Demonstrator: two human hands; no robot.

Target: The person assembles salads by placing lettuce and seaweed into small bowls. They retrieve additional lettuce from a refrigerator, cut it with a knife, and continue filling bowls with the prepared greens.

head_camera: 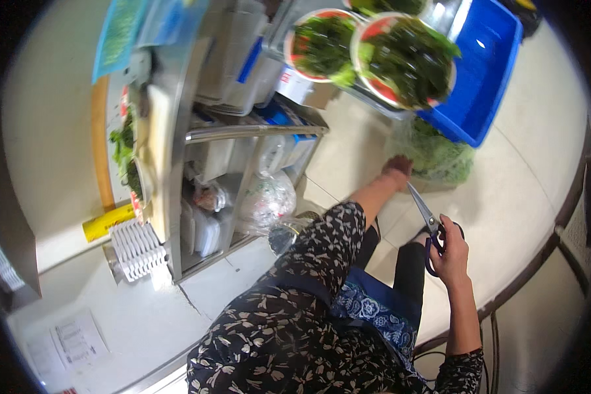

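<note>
My right hand (450, 253) grips a pair of scissors (426, 209) by the dark purple handles, and the closed-looking blades point up toward my left wrist. My left hand (398, 169) reaches low over the floor, blurred, beside a clear plastic bag of leafy greens (436, 152). Whether its fingers touch the bag or hold anything cannot be made out. Above them, a tub heaped with dark wet greens (409, 59) and another tub of greens (322, 44) stand close together. A blue plastic bin (490, 79) sits to their right, partly over the bag.
A metal shelf rack (256, 130) at left holds plastic containers and a stuffed clear bag (271, 197). On its top lie more greens (128, 152) in a red-edged tub. A white slotted rack (137, 248) and a yellow box (108, 221) are beyond. Dark cables run along the right.
</note>
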